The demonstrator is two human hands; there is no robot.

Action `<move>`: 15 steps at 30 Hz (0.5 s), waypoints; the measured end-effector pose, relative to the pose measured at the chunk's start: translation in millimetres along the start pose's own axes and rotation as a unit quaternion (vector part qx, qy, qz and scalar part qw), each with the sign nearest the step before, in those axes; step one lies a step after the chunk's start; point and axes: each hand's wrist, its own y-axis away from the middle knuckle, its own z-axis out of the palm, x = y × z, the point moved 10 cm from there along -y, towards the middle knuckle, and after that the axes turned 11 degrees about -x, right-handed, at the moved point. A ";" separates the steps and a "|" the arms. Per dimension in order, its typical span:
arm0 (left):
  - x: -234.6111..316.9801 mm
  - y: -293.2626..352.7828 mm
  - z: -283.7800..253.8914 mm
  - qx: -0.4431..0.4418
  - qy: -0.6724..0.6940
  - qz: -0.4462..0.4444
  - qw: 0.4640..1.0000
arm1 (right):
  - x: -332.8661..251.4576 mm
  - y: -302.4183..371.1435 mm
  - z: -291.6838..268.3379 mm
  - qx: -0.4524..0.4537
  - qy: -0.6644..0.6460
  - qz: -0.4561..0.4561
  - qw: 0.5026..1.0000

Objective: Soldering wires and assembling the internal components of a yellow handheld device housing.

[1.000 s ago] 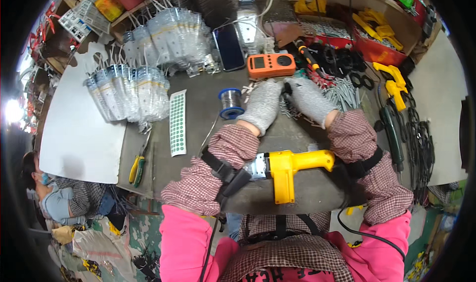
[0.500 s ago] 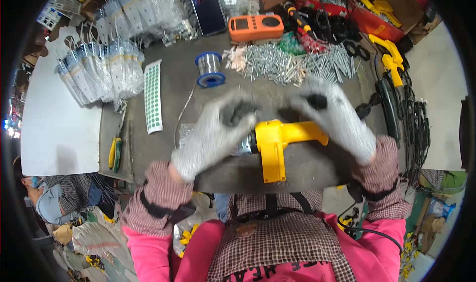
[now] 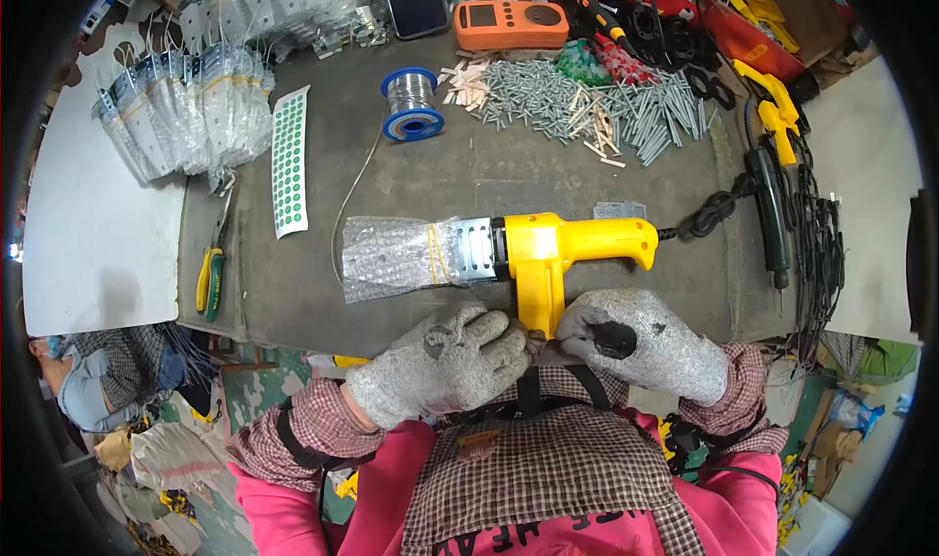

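A power tool with a yellow plastic housing (image 3: 540,253) lies on the dark work surface, its handle pointing right and a short stem toward me. The slotted metal plate on its left side is partly sleeved in bubble wrap (image 3: 391,257), with a yellow band around it. My left hand (image 3: 445,355), in a worn grey glove, is closed with its fingertips at the left of the stem's near end. From the right, my gloved right hand (image 3: 641,344) closes against that same end. Anything small between the fingertips is hidden.
A solder wire spool (image 3: 411,106), loose screws (image 3: 533,94), and an orange meter (image 3: 511,25) lie beyond the tool. Left are a green-dot sticker sheet (image 3: 290,163), pliers (image 3: 210,282) and wrapped metal plates (image 3: 186,111). A dark electric screwdriver (image 3: 771,219) and cables lie right.
Both hands have come down toward me from above the tool to the near end of its stem, and their fingers have closed there. The tool's wrapped end is now uncovered to view.
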 end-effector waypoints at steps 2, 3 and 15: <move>2.0 3.9 17.2 -0.019 -0.017 0.008 1.000 | 1.0 0.9 3.3 -0.021 -0.047 0.008 0.999; -0.7 6.0 14.3 0.025 -0.021 0.011 0.999 | -0.6 1.0 1.1 -0.018 -0.046 0.007 0.999; -175.5 -44.6 -20.9 0.106 0.111 -0.251 0.956 | -16.1 -9.7 -4.3 -0.047 0.028 -0.047 0.997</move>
